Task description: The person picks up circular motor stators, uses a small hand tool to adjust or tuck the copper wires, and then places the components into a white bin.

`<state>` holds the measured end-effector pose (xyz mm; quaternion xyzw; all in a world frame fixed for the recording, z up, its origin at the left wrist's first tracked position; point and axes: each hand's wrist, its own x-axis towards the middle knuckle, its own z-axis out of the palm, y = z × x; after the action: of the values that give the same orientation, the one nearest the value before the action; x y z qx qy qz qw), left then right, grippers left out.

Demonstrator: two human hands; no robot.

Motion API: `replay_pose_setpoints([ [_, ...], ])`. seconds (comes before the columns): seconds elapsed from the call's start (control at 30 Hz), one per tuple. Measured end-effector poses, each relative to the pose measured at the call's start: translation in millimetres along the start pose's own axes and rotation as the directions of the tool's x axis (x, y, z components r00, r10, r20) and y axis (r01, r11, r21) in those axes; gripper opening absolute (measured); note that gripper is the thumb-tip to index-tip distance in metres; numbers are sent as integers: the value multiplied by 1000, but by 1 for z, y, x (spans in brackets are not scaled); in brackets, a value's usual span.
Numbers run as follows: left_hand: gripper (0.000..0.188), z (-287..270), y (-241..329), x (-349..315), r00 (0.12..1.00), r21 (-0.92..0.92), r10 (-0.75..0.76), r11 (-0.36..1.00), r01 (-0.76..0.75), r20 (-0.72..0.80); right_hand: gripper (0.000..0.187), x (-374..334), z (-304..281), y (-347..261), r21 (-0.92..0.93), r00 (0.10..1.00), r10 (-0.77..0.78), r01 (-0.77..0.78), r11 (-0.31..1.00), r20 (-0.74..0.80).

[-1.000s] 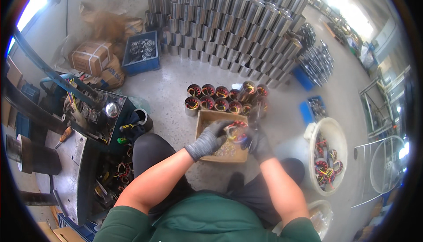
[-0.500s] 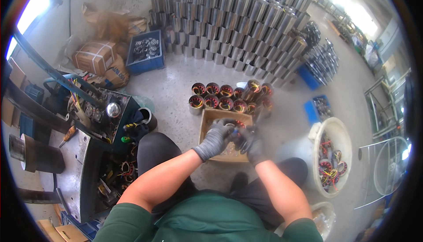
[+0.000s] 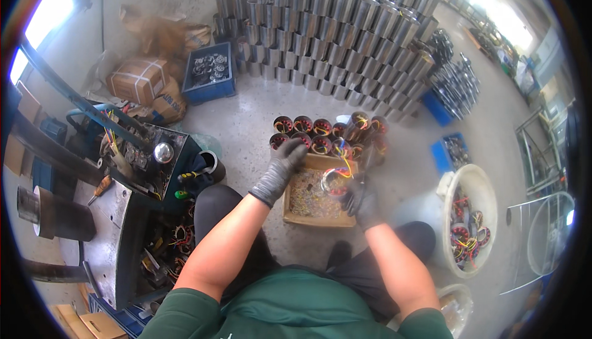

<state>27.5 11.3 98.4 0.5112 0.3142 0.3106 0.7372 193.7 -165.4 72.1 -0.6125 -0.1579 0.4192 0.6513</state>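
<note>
My right hand [image 3: 362, 203] grips a ring-shaped, wire-trailing stator [image 3: 335, 182] over a cardboard box [image 3: 319, 221]; my grey-gloved left hand [image 3: 287, 156] curls, closure and contents unclear.

Coil [image 3: 337, 172] over ctn [image 3: 317, 220], tub [image 3: 422, 206] on rt

A workshop, seemingly for electric motors: bare steel cylinders [image 3: 333, 33] rise in stacked tiers at the concrete floor's [image 3: 250, 107] far edge, a white bin [image 3: 420, 206] along its right holds wire-wound stators [image 3: 468, 240], and an orange-handled screwdriver [image 3: 100, 189] lies on a scuffed steel machine table [image 3: 111, 219] at left.
</note>
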Motion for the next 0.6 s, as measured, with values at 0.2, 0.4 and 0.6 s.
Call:
replay_pose_setpoints([
  [0.2, 51, 16, -43, -7, 950, 581, 194, 754, -305, 247, 23, -5, 15, -15, 163, 995, 67, -55, 985, -71],
  [0.4, 35, 34, -38, -20, 944, 82, -88, 994, 65, 317, 16, 0, 19, 17, -325, 985, -167, 171, 930, 41],
  [0.6, 38, 29, -34, -23, 927, -90, -174, 972, 215, 332, 16, 3, 26, 28, 306, 989, 82, -117, 945, 127],
])
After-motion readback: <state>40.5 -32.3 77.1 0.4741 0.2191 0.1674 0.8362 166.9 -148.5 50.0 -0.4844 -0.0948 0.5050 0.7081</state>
